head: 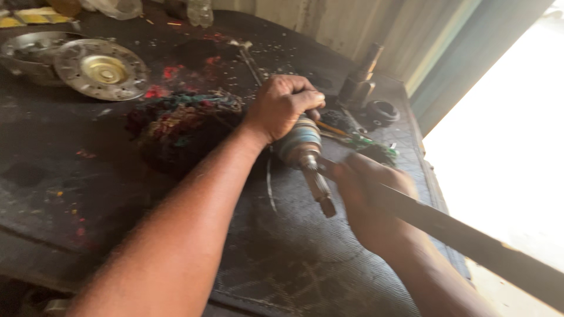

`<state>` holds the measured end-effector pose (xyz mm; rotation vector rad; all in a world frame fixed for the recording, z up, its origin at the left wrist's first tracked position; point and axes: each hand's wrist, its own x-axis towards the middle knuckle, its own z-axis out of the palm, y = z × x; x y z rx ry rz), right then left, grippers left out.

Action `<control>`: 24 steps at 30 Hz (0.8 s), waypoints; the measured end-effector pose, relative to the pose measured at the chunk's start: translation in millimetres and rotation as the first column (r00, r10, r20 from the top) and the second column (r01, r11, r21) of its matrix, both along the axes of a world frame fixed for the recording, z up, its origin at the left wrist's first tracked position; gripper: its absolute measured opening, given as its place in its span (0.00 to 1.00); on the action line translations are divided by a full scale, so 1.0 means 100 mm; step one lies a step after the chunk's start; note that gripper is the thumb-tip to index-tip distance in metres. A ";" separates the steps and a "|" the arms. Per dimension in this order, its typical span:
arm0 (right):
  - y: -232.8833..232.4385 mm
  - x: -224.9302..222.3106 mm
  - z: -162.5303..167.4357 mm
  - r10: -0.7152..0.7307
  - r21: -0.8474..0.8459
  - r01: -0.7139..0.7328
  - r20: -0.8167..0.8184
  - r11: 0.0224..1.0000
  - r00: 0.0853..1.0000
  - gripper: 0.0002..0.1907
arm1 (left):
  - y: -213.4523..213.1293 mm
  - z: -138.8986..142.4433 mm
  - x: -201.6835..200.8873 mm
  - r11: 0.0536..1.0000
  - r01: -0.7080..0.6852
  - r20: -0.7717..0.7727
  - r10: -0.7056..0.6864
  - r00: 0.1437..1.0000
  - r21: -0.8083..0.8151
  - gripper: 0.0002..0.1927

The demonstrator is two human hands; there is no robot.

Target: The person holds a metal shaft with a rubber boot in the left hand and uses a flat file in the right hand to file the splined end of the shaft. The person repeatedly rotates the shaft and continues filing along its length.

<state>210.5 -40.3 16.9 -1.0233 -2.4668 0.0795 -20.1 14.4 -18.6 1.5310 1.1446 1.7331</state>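
head view: i see left hand (pixel 286 105) fist clamped round cv joint (pixel 301 145) on dark bench (pixel 88 194); right hand (pixel 367 202) wrapped round long flat bar (pixel 470 240), rag pile (pixel 176 126) beside.

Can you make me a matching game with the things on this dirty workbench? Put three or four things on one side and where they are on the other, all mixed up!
Things:
1. left hand
2. right hand
3. round metal disc
4. colourful rag pile

Places:
A. far left of the workbench, by a metal bowl
B. gripping the top of the metal joint
C. just left of the left wrist
D. holding the long dark bar

Pairs: 1-B, 2-D, 3-A, 4-C
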 end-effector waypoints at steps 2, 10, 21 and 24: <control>0.01 -0.06 0.01 -0.127 -0.166 0.120 -0.032 0.979 0.991 0.16 | 0.01 0.01 0.02 1.000 0.024 0.026 -0.024 0.999 0.003 0.13; -0.13 0.19 0.14 0.001 -0.147 -0.005 -0.032 0.989 0.999 0.14 | -0.01 -0.01 0.00 0.999 -0.018 -0.006 0.019 1.000 0.027 0.14; -0.01 0.13 0.00 -0.035 -0.215 0.003 -0.146 0.977 0.989 0.16 | 0.01 -0.02 0.00 0.999 -0.036 0.001 0.036 0.999 0.003 0.12; -0.04 0.03 0.01 -0.111 -0.186 0.094 -0.083 0.978 0.990 0.15 | 0.00 -0.01 0.01 1.000 -0.011 0.021 0.011 1.000 -0.002 0.12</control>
